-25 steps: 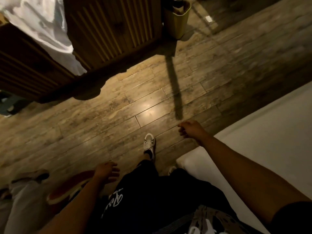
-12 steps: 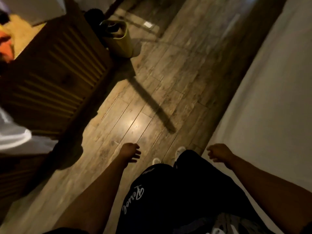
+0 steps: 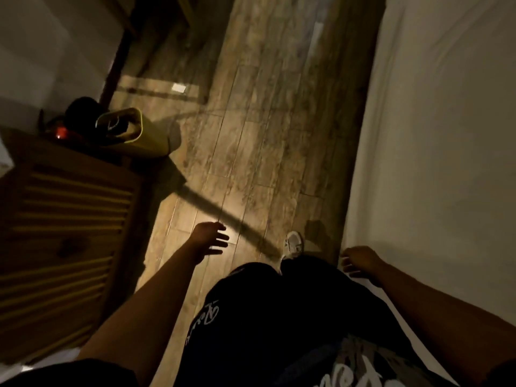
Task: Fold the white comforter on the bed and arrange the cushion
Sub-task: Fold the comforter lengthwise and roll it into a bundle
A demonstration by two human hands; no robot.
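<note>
Wooden floor point(image 3: 251, 129), bed point(image 3: 446, 135) alongside, both hands empty

Wood-plank floor point(image 3: 251, 163), yellow bin point(image 3: 139, 135) standing on it, white-covered bed point(image 3: 446, 163) alongside

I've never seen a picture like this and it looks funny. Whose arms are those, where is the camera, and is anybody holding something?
The camera sits on a person's head and looks down, so you see their own arms and legs. The left hand hangs over the wooden floor with fingers spread, holding nothing. The right hand is loosely curled beside the white bed and looks empty too. One white shoe steps forward. On the left stand a wooden cabinet and a yellow bin. No grip on anything yet.
</note>
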